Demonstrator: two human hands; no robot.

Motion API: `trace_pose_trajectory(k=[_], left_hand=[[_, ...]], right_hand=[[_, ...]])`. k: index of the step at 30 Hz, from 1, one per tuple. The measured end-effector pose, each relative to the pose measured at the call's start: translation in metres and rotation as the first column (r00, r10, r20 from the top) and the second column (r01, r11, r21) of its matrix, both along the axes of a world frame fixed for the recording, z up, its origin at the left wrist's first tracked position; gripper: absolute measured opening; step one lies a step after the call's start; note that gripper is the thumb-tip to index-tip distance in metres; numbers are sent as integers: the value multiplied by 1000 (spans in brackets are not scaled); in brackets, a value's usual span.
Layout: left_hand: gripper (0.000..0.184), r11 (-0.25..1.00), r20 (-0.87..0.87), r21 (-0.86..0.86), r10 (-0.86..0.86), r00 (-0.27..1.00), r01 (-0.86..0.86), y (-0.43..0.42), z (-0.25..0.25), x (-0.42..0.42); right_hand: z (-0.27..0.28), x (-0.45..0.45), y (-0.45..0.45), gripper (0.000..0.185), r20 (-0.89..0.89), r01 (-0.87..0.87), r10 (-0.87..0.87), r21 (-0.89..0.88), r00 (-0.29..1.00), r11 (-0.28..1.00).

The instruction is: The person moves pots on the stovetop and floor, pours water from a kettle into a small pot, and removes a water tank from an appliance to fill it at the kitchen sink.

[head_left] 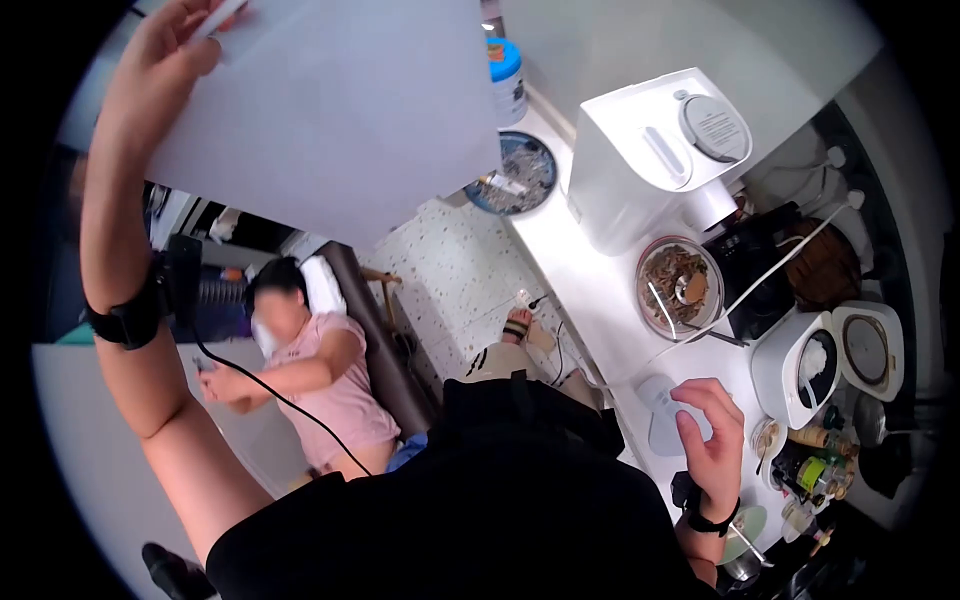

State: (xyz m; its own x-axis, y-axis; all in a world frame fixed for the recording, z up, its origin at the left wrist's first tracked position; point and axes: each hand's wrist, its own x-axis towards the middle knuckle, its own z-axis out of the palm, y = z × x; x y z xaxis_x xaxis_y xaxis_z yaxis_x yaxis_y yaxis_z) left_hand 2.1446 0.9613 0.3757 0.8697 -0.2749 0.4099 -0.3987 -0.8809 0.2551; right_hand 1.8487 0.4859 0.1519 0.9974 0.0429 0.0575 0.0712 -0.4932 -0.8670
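Observation:
My left hand (165,65) is raised at the upper left, its fingers closed at the edge of a large white panel (330,110). Part of the fingers is hidden, and I cannot tell whether the panel is a door. Over the white counter (590,310), my right hand (712,435) holds nothing; its thumb and curved fingers are apart. Just beside its fingertips lies a pale grey rounded flat object (660,415); whether they touch it I cannot tell.
A white dispenser-like appliance (640,130), a glass pot of brown food (678,285) and an open rice cooker (795,365) stand on the counter. Bottles (825,475) crowd the right. A white cable (770,265) crosses it. A person in pink (335,380) reclines on a brown sofa (370,320).

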Motion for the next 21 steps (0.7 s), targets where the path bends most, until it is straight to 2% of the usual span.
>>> trace_pose_trajectory(k=[1, 3, 4, 6, 8, 9, 10, 12, 14, 17, 18, 20, 21], left_hand=[[50, 999, -47, 24, -36, 998, 37, 5, -11, -13], [36, 995, -143, 24, -93, 985, 97, -7, -30, -44], [30, 998, -177, -49, -54, 983, 46, 5, -42, -52], [32, 992, -254, -96, 60, 965, -86, 25, -60, -75], [33, 980, -136, -168, 80, 987, -103, 38, -90, -94], [34, 985, -100, -145, 80, 992, -94, 44, -101, -101], [36, 970, -92, -231, 52, 994, -72, 46, -116, -108], [38, 922, -101, -380, 39, 994, -75, 54, -146, -109], [32, 926, -110, -359, 84, 990, -118, 73, -175, -100], [28, 925, -110, -348, 120, 987, -151, 89, -216, -82], [26, 921, -133, -337, 158, 978, -195, 90, -225, -74], [25, 858, -301, -401, 208, 931, -321, 109, -245, -58], [24, 851, -290, -411, 217, 932, -326, 121, -256, -49]], right_hand=[[-1, -1, 0, 22, 0, -52, 52, 22, 999, 998], [-5, 0, 2, 22, -4, -109, 109, 36, 994, 993], [-7, 1, 5, 23, 6, -141, 141, 46, 990, 989], [-6, 6, 13, 22, -16, -148, 149, 64, 989, 987], [-6, 15, 27, 22, -28, -144, 146, 69, 989, 987], [-5, 20, 35, 22, -41, -146, 150, 74, 988, 986], [-6, 28, 45, 22, -42, -149, 152, 76, 987, 986], [-9, 45, 72, 22, -47, -135, 138, 67, 989, 989], [-10, 65, 107, 21, -56, -109, 112, 52, 992, 993], [-14, 100, 160, 17, -116, -52, 70, 146, 991, 988], [-12, 115, 178, 17, -118, -56, 72, 133, 990, 990], [-6, 144, 213, 17, -133, -56, 72, 118, 988, 991], [-1, 157, 229, 17, -135, -62, 77, 114, 988, 992]])
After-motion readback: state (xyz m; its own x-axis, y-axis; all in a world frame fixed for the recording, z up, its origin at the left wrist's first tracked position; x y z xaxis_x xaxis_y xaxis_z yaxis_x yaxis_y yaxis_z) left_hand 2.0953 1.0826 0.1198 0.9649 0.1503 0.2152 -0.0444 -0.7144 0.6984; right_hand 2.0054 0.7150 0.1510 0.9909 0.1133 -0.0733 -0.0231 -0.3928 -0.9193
